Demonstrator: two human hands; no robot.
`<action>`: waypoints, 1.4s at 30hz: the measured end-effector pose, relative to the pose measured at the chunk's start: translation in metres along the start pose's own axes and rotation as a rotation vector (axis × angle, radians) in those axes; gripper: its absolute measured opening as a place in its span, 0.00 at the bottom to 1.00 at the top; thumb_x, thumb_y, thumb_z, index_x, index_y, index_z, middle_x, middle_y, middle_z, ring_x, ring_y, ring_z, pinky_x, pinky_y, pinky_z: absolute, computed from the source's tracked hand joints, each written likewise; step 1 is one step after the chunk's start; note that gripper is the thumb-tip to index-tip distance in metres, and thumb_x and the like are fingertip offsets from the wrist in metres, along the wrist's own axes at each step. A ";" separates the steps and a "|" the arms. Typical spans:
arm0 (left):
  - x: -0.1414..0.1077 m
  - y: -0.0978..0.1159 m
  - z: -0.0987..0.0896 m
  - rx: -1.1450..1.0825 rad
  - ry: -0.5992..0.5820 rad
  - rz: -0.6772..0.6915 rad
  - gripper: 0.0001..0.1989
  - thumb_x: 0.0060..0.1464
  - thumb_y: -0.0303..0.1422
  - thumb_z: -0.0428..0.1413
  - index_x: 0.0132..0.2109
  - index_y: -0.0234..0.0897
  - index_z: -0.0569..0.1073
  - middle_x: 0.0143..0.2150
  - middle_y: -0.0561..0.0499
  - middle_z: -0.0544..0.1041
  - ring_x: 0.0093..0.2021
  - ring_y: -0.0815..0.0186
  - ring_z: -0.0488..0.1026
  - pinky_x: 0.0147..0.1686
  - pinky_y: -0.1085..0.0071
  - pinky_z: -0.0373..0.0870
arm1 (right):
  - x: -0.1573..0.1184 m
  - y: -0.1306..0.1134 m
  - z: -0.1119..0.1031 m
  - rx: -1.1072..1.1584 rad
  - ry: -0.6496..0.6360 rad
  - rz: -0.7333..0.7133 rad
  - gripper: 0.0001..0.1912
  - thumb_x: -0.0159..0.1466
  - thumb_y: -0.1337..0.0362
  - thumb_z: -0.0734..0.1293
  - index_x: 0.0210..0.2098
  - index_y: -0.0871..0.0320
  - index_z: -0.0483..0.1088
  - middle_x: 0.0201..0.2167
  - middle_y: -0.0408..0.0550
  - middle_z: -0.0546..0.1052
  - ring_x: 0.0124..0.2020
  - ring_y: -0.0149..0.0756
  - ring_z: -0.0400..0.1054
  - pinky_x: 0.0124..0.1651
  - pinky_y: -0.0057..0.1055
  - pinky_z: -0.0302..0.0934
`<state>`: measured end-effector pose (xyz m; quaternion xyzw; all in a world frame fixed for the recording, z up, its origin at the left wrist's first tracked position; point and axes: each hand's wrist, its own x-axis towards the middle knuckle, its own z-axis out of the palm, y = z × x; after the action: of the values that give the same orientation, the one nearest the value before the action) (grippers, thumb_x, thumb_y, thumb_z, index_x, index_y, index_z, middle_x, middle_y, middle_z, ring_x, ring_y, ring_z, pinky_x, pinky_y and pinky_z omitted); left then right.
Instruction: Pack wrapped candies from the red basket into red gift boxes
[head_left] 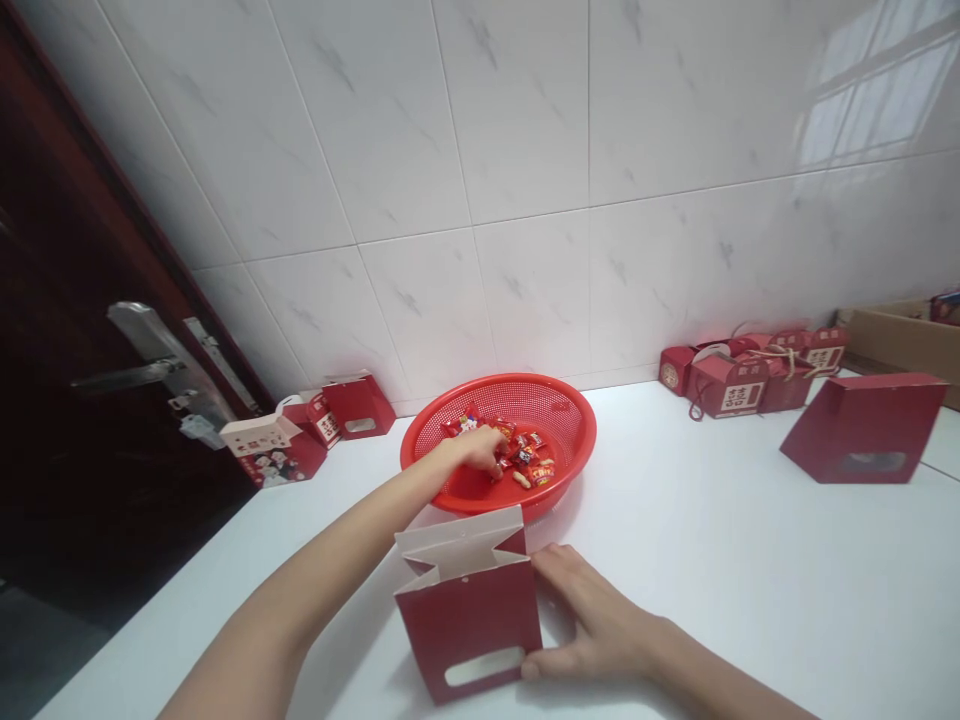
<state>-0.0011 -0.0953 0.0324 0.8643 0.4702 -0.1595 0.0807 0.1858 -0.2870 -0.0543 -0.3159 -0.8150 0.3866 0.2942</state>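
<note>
My left hand (484, 449) reaches down into a red plastic colander (574, 425), its fingers curled among wrapped candies (527, 452). What is between those fingertips, if anything, I cannot make out. A few peanuts in their shells (521, 480) lie beside the sweets. In front of the colander stands a dark red paper gift box (469, 625), its top open and a clear window low on its front. My right hand (592, 625) grips the right side of this box, thumb at the lower front corner and fingers at the side edge.
Red gift boxes (360, 405) stand at the left by the wall, near a dark door (67, 400). Several closed boxes with handles (739, 385) sit at the back right. Another red box (862, 430) stands nearer, beside a cardboard carton (892, 345). All rest on a white table (675, 500).
</note>
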 end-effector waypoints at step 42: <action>-0.048 0.112 -0.067 -0.668 -0.047 0.465 0.18 0.50 0.46 0.66 0.34 0.37 0.71 0.30 0.52 0.77 0.30 0.65 0.75 0.29 0.71 0.67 | 0.003 -0.026 -0.049 0.864 0.709 0.120 0.27 0.57 0.51 0.76 0.49 0.54 0.66 0.30 0.41 0.76 0.26 0.34 0.74 0.35 0.35 0.69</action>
<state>0.0815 -0.1750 0.1105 0.8699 0.2863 0.0049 0.4017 0.2121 -0.2757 -0.0062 -0.3228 -0.4145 0.5716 0.6302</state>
